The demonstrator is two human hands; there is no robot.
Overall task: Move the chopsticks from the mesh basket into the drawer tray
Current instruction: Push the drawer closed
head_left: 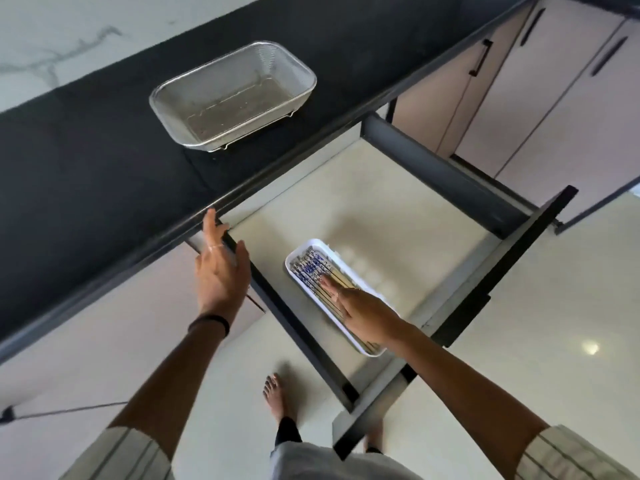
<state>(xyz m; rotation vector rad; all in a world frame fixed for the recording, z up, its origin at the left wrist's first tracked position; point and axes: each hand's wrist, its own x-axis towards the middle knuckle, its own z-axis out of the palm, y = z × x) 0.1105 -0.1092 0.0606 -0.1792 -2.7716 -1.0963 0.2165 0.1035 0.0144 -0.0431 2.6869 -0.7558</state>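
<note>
My flat, unclenched right hand (369, 315) presses the light, stiff, slippery blue-patterned wooden chopsticks (313, 271) in the white plastic tray (294, 259); left hand (221, 271) rests open on the near-left drawer wall (277, 306).

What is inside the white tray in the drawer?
The tray holds chopsticks with blue-patterned ends, lying side by side. The right hand rests flat on them and covers their middle, so they cannot be counted.

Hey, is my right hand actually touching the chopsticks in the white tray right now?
Touching. The head view shows the right hand laid flat over the white tray, its fingers resting directly on the chopsticks.
</note>
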